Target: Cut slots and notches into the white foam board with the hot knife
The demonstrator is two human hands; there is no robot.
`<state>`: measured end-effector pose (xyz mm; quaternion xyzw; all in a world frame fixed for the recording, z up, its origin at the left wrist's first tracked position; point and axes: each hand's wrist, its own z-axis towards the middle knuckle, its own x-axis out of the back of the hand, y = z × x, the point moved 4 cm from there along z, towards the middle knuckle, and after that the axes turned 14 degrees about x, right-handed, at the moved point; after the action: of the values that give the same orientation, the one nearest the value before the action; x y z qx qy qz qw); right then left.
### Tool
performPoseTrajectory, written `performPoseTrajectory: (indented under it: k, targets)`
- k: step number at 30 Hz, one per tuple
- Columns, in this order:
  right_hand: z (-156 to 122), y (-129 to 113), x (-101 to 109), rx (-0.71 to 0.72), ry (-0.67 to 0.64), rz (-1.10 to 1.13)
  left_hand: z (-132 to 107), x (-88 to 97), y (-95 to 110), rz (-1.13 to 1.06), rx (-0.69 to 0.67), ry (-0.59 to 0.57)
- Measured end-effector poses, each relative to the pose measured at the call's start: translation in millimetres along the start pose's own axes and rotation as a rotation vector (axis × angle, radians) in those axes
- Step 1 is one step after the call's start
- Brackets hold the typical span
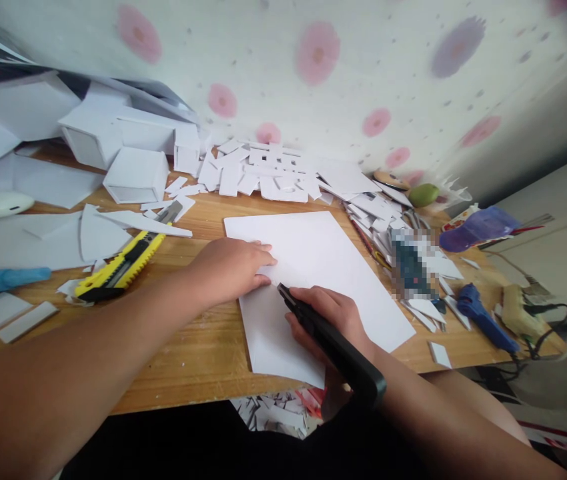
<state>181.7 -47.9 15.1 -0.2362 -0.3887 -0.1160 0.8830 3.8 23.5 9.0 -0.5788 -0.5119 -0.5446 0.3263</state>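
A white foam board sheet (323,267) lies flat on the wooden table (203,347), reaching over its front edge. My left hand (231,267) rests on the sheet's left side, fingers curled and pressing down on it. My right hand (331,320) is wrapped round a black utility knife (333,347), whose tip touches the sheet just below my left fingertips.
A yellow utility knife (121,265) lies at the left among white offcuts. White foam boxes (136,175) and cut pieces (263,173) crowd the back. At the right are a blue glue gun (486,320), a purple object (478,228), a green fruit (423,195) and cables.
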Motion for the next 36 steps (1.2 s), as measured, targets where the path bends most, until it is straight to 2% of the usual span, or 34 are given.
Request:
performPoseTrajectory:
  k: [14, 21, 26, 36]
  targets:
    - [-8.9, -15.3, 20.8, -0.023, -0.089, 0.074, 4.1, -2.2, -1.4, 0.025, 0.058, -0.028]
    - [-12.1, -16.9, 22.8, -0.025, -0.114, 0.089, 1.2, -1.0, 0.3, 0.042, 0.062, -0.038]
    - [-14.3, -17.6, 19.5, 0.014, -0.079, 0.055, -0.5, -0.5, 3.1, 0.016, 0.055, -0.051]
    - [-22.3, -24.3, 17.8, 0.139, -0.072, -0.029, 3.9, -1.6, 0.1, 0.029, 0.153, -0.065]
